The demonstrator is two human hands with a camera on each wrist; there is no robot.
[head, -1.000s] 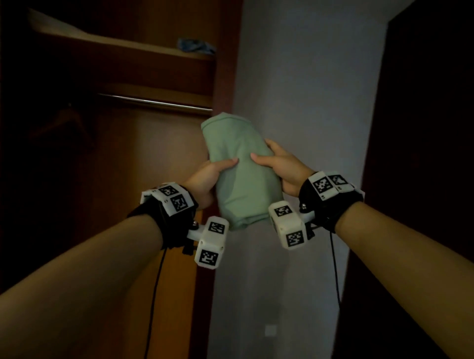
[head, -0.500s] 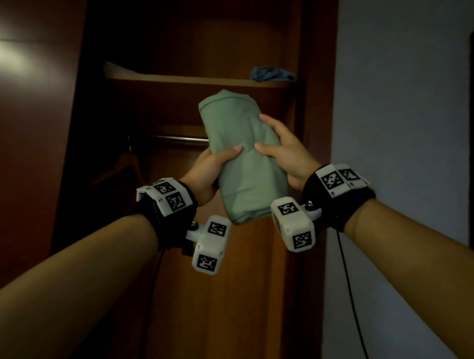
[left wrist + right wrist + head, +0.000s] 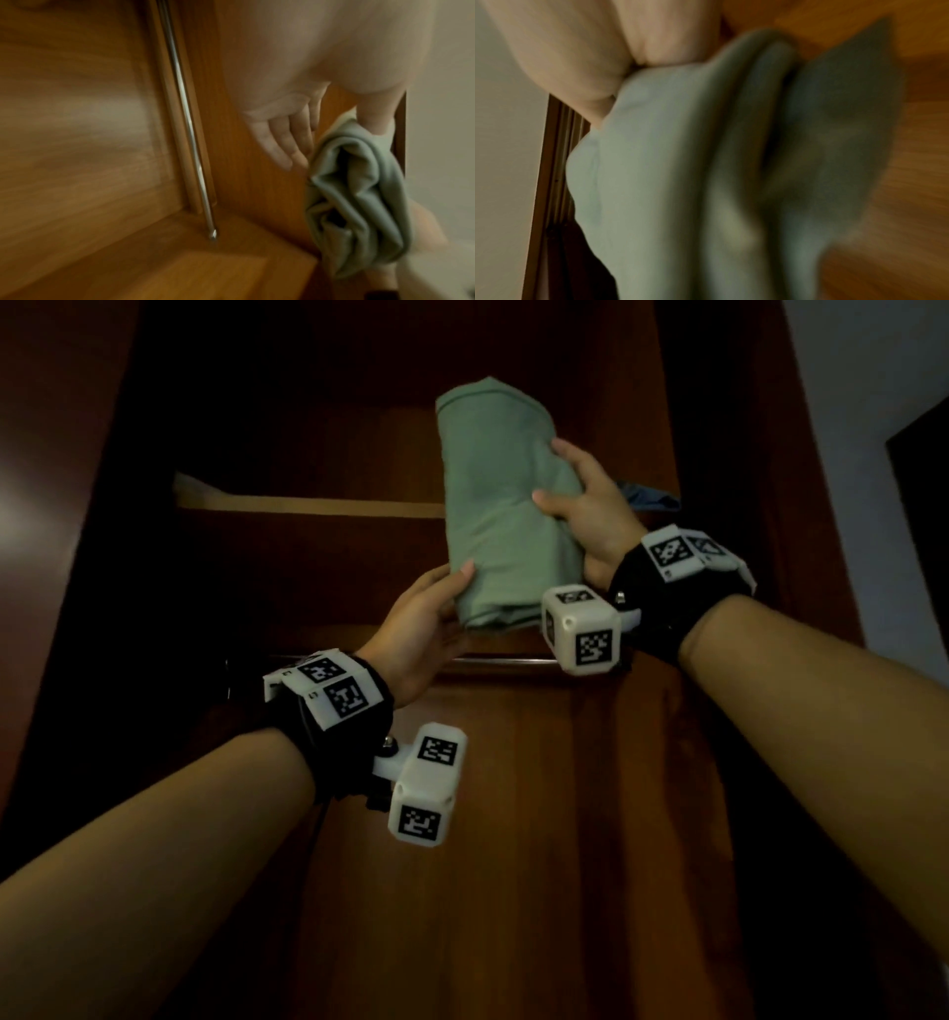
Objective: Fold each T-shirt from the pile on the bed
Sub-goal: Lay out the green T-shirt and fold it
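A folded, pale green T-shirt (image 3: 498,505) is held upright in the air in front of an open wooden wardrobe. My left hand (image 3: 441,603) holds its lower left corner, thumb on the front and fingers behind. My right hand (image 3: 570,490) grips its right edge higher up, fingers spread over the cloth. In the left wrist view the bundled end of the T-shirt (image 3: 359,192) sits between my thumb and nearly straight fingers (image 3: 282,142). The right wrist view is blurred and filled by the T-shirt (image 3: 680,162) under my palm.
The wardrobe shelf (image 3: 308,505) runs behind the T-shirt, with a blue cloth (image 3: 649,498) lying on its right end. A metal hanging rail (image 3: 503,662) crosses below the hands. A pale wall (image 3: 873,403) stands to the right.
Both hands have carried the T-shirt up and closer to the wardrobe shelf. My left hand has slid down to the shirt's lower corner. The view has swung from the wall to the wardrobe.
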